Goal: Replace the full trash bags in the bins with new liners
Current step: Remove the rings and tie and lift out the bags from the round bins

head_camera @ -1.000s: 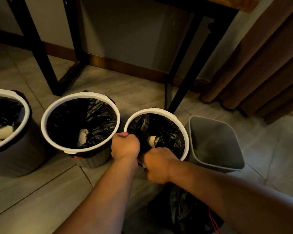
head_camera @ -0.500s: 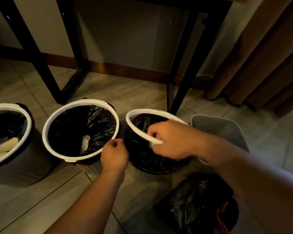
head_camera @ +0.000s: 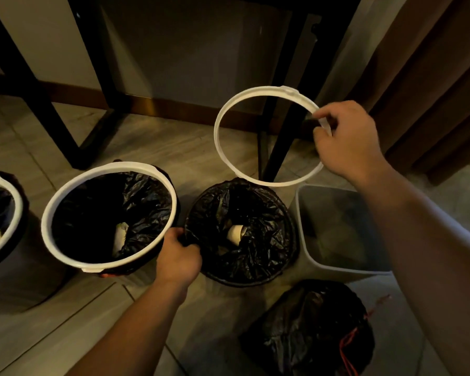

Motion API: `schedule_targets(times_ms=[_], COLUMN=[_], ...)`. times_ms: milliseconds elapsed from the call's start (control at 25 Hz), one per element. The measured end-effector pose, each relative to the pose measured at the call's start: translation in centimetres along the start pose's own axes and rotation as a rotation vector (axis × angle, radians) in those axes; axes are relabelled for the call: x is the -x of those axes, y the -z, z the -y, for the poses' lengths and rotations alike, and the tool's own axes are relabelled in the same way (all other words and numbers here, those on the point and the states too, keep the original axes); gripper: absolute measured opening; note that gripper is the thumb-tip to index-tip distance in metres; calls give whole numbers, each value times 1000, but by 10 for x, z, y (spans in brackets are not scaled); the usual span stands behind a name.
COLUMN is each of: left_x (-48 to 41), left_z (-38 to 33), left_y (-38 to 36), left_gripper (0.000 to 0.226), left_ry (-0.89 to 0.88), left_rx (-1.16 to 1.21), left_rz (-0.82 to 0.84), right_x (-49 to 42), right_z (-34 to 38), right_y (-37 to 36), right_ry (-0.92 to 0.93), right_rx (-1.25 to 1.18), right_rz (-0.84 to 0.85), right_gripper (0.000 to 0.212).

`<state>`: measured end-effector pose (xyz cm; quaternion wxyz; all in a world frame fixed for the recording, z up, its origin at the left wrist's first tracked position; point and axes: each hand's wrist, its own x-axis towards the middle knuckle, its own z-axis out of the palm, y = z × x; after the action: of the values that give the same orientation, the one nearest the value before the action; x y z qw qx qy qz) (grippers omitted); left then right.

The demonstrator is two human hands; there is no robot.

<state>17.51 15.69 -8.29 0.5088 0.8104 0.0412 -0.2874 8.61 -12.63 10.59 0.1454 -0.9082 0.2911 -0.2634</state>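
While my right hand (head_camera: 347, 139) pinches the white ring (head_camera: 258, 91) between thumb and fingers, holding it up in the air, my left hand (head_camera: 178, 256) curls tight round the near edge of the black liner (head_camera: 255, 207), which sits below the ring, just right of that grip.

The white ring (head_camera: 218, 131) is hanging tilted in the air, above and behind the round bin (head_camera: 242, 281). The bin's black bag (head_camera: 263, 213) is lying open and crumpled over its rim. A tied full bag (head_camera: 307, 329) is sitting on the floor nearby.
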Motion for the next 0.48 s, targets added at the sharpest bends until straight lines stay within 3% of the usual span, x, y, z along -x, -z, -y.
schedule_targets(times_ms=[120, 280, 360, 440, 480], left_x=[-2, 4, 6, 6, 5], left_z=[-2, -5, -5, -4, -3], left_y=[-3, -6, -4, 0, 1], left_gripper=[26, 11, 15, 15, 14], left_ry=[-4, -40, -106, -150, -155], left_rx=[140, 216, 130, 97, 100], left_rz=[-52, -109, -122, -130, -135], right_x=[7, 16, 26, 34, 38], right_z=[-10, -26, -32, -37, -38], right_y=[-11, -31, -46, -62, -71], right_ry=[-127, -336, -346, -361, -389], right_rx=[-60, -181, -243, -219, -188], right_rz=[-45, -30, -68, -80, -43], right_gripper=[45, 52, 43, 20, 21])
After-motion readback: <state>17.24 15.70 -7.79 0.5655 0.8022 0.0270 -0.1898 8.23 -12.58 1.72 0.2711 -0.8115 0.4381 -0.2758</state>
